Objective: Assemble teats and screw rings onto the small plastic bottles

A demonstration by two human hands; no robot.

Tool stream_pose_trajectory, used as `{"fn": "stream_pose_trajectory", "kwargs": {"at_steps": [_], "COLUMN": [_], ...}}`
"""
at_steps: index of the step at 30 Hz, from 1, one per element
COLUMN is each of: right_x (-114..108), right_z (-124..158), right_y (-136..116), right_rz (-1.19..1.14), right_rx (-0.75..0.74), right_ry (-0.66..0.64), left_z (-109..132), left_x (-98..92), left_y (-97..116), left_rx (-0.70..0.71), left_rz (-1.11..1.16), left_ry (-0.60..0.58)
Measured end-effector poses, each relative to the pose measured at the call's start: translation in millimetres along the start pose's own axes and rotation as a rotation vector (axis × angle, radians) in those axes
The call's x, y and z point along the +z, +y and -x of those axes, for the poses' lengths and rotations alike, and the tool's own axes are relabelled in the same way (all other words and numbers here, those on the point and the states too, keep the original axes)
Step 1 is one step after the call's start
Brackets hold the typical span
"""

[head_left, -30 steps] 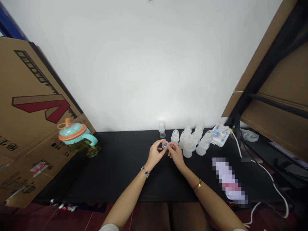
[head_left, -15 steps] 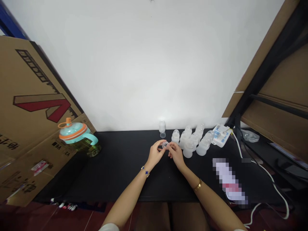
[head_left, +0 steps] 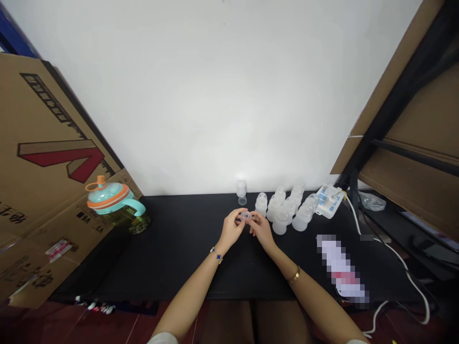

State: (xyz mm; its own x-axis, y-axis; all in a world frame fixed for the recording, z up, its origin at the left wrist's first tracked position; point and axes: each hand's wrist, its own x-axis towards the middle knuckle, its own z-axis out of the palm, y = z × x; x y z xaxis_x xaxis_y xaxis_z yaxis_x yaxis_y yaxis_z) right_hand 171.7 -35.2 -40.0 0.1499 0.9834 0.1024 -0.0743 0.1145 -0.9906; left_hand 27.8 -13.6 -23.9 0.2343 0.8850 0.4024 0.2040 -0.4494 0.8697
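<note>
Here we go, over the black table the left hand and the right hand are both closed in a pinch, gripping a small clear round plastic piece between their fingertips. It might be a bottle teat or collar, though it's too small to call. Just right of the hands, frosted plastic baby bottles stand upright in a cluster, a clear plastic bottle part stands beyond the hands, and a teal-lidded jug sits well off left!
</note>
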Motion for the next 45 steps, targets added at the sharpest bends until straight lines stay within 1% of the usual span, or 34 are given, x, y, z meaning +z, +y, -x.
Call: {"fn": "stream_pose_trajectory", "kwargs": {"at_steps": [6,10,15,19,21,24,27,35,45], "right_x": [1,2,1,0,0,0,0,-1,-2], "right_z": [0,-1,0,1,1,1,0,2,3], "right_y": [0,1,1,0,-1,-1,-1,-5,-4], "right_rz": [0.013,0.015,0.0,0.006,0.017,0.04,0.084,0.201,0.218], "right_rx": [0.007,0.02,-0.001,-0.023,-0.02,0.0,0.017,-0.018,-0.026], "right_ry": [-0.002,0.017,0.049,0.049,0.041,0.025,0.003,-0.008,0.015], "left_z": [0,1,1,0,0,-1,-1,-1,-1], "left_x": [0.1,1.6,3.3,2.7,2.0,1.0,0.7,1.0,-0.3], "left_y": [2,2,-4,-7,-4,0,4,4,8], "left_rx": [0.026,0.04,-0.014,-0.068,-0.08,-0.093,-0.097,-0.109,-0.109], "left_rz": [-0.022,0.01,0.098,0.046,-0.009,-0.061,-0.064,-0.077,-0.097], "left_ry": [0.012,0.034,0.065,0.023,-0.009,-0.027,-0.028,-0.013,-0.022]}}
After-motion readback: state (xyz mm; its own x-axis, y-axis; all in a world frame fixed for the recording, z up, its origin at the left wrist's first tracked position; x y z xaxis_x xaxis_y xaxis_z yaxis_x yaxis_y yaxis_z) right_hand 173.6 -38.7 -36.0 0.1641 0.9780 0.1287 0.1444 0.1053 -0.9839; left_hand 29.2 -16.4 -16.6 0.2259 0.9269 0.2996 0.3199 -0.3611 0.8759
